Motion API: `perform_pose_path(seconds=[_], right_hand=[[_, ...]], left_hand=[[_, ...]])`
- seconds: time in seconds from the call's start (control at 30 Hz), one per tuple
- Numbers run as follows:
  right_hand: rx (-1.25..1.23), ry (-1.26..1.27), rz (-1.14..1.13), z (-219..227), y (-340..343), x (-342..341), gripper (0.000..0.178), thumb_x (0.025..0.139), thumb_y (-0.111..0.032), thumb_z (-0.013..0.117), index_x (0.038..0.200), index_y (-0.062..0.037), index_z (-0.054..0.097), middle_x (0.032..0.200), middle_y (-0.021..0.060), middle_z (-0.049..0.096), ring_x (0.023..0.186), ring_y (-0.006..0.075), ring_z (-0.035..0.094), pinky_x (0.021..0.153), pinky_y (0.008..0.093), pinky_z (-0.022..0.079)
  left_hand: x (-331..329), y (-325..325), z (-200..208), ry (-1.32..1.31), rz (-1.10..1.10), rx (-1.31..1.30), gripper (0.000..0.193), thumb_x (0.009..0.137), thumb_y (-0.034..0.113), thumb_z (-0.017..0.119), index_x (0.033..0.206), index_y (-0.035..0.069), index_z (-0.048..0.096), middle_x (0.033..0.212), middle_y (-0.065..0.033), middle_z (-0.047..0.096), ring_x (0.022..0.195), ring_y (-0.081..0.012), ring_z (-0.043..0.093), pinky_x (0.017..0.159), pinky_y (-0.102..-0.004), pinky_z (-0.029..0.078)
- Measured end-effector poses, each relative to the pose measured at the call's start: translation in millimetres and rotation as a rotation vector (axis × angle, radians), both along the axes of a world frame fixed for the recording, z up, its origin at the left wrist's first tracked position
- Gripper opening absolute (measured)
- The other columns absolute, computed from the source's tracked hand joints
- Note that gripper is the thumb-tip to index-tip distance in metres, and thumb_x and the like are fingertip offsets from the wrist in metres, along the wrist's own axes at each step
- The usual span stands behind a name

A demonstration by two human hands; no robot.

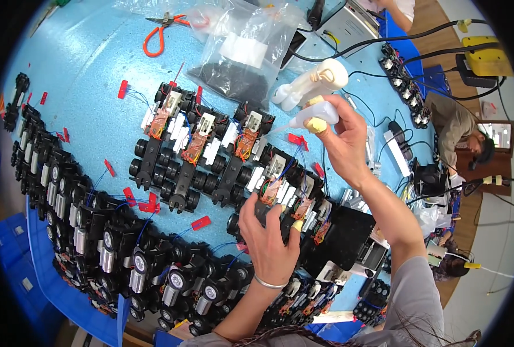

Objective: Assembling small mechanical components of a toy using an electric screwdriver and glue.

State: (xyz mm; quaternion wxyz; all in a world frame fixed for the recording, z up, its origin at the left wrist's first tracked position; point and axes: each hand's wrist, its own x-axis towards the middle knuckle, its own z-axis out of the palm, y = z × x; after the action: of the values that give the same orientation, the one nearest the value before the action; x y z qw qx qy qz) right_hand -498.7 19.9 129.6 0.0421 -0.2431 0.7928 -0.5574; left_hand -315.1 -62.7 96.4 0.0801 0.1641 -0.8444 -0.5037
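My right hand point(347, 136), with yellow covers on thumb and a fingertip, pinches a small translucent squeeze bottle point(321, 111). Its thin nozzle points left, above a row of black toy vehicle chassis. My left hand point(268, 246) wears a bracelet and a yellow thumb cover; its fingers reach over the near end of one toy vehicle chassis point(271, 189) and grip it. Beside it stand other chassis point(232, 173) with black wheels, brown circuit boards, white connectors and coloured wires. Part of the gripped chassis is hidden under my fingers.
Many finished-looking chassis point(106, 243) line the near left edge of the blue table point(89, 87). Red-handled cutters point(154, 40), a clear bag point(234, 63) of black parts and a white bottle-like tool point(326, 75) lie beyond. Cables point(384, 40) cross the right; another person point(462, 136) sits there.
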Motion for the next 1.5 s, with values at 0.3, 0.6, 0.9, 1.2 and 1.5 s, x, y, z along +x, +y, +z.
perform_pose_path(seconds=[0.3,0.6,0.9,1.2,1.5], right_hand=[[-0.065,-0.019,-0.031,15.4,-8.9,-7.5,0.03,0.079,-0.007,0.062,0.106,0.001,0.05,0.096,0.0053,0.058,0.088,0.0114,0.054,0.077,0.0253,0.044],[0.196,0.171,0.065,13.3,-38.3,-19.8,0.028,0.077,-0.008,0.062,0.102,0.0006,0.052,0.092,0.0063,0.059,0.084,0.0138,0.056,0.074,0.0256,0.044],[0.311,0.327,0.169,15.8,-54.1,-21.7,0.029,0.071,-0.011,0.066,0.095,-0.0002,0.053,0.083,0.0102,0.058,0.074,0.0231,0.058,0.067,0.0305,0.043],[0.358,0.361,0.223,11.8,-57.8,-23.4,0.028,0.071,-0.01,0.066,0.093,0.0006,0.054,0.084,0.0102,0.058,0.073,0.0239,0.058,0.064,0.0295,0.044],[0.314,0.368,0.234,21.1,-59.9,-18.1,0.029,0.069,-0.009,0.066,0.094,0.0006,0.055,0.084,0.0104,0.058,0.073,0.0244,0.058,0.063,0.0297,0.044]], left_hand=[[-81.9,-24.6,-13.2,0.044,0.229,-0.093,0.037,0.067,0.006,0.063,0.1,0.001,0.048,0.125,-0.0231,0.033,0.114,-0.0388,0.031,0.092,-0.049,0.028],[-87.9,-17.6,-18.0,0.041,0.199,-0.198,0.03,0.064,0.001,0.061,0.092,0.001,0.051,0.122,-0.0147,0.039,0.108,-0.034,0.037,0.087,-0.0466,0.032],[-83.2,-11.4,-9.4,-0.013,0.142,-0.215,0.026,0.067,0.001,0.06,0.093,0.002,0.054,0.125,-0.0149,0.038,0.116,-0.0401,0.033,0.089,-0.0487,0.032],[-82.1,-10.5,-9.3,-0.039,0.135,-0.221,0.028,0.067,0.004,0.06,0.094,0.002,0.054,0.128,-0.0149,0.036,0.118,-0.0406,0.031,0.09,-0.0489,0.03],[-81.2,-9.4,-7.1,-0.056,0.124,-0.215,0.03,0.066,0.004,0.06,0.095,0.003,0.054,0.129,-0.0144,0.035,0.12,-0.0406,0.029,0.09,-0.0493,0.03]])
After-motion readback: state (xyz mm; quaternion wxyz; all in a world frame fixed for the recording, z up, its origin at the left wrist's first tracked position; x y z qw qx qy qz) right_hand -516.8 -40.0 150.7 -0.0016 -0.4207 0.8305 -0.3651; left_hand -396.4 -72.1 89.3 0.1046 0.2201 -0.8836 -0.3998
